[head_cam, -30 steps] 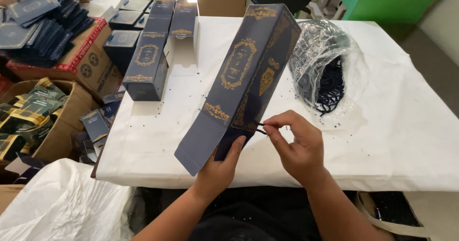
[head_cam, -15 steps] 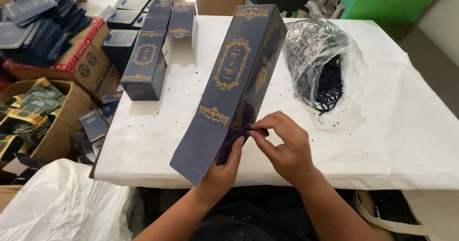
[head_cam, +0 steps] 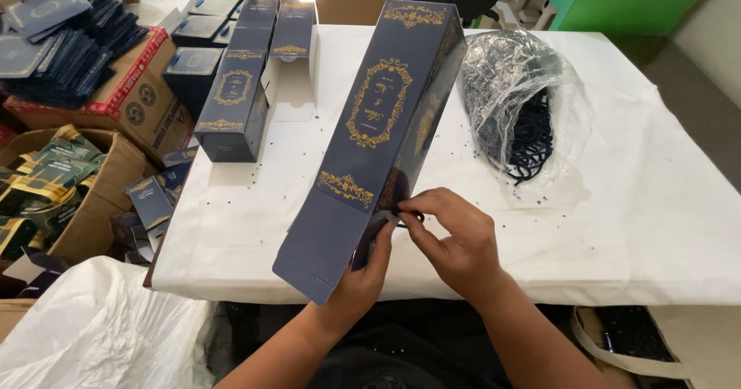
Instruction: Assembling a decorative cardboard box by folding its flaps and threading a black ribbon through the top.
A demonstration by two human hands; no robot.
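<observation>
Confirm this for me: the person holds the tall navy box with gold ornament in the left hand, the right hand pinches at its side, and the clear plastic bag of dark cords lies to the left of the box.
Wrong on one count: in the head view the clear plastic bag of dark cords lies to the right of the tall navy box, not the left. The left hand does hold the box and the right hand pinches at its side.

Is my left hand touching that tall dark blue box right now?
Touching. The head view shows the left hand wrapped around the lower edge of the tall dark blue box, thumb pressed against its side, holding it tilted above the table.
</observation>
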